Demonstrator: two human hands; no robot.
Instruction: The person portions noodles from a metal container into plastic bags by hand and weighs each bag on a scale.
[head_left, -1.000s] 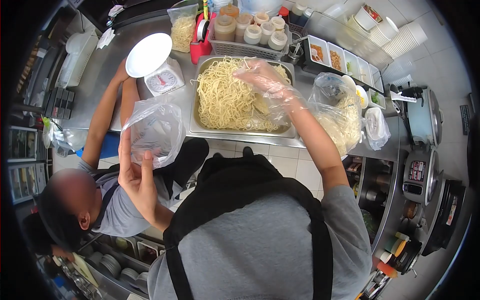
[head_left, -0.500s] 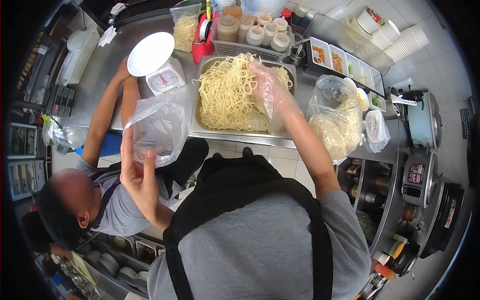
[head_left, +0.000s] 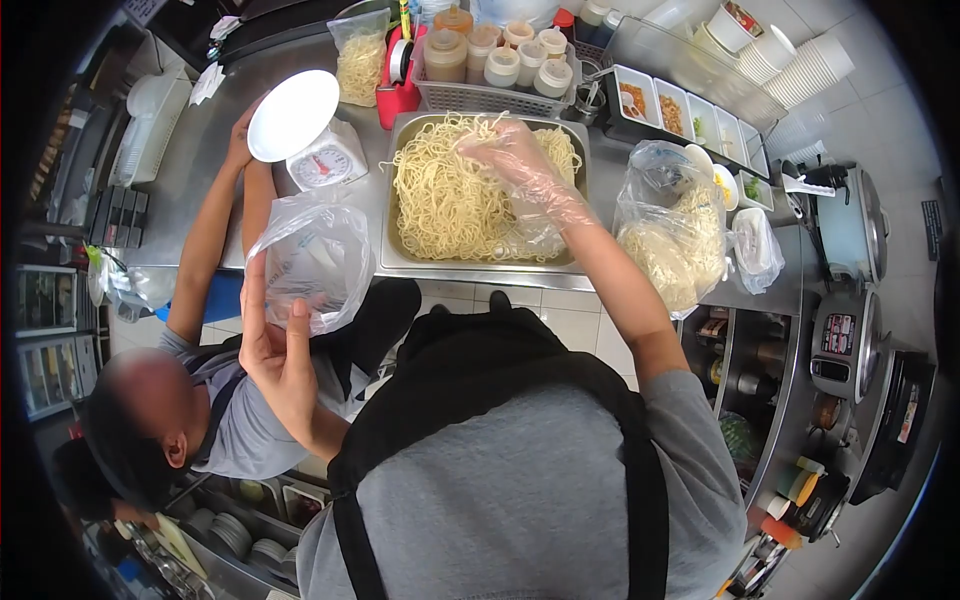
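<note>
Left hand (head_left: pixel 278 365) holds a bag (head_left: pixel 325 265), fingers spread; right hand (head_left: pixel 515 165) touches noodles (head_left: pixel 440 200) in a tray (head_left: pixel 470 266), grip unclear.

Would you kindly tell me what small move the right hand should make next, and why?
Perhaps gather a small bunch of the pale yellow noodles with the right hand, in its clear plastic glove, and lift it: that hand is at the noodles in the rectangular metal tray, and the bare left hand holds a clear plastic bag with its mouth open.
</note>
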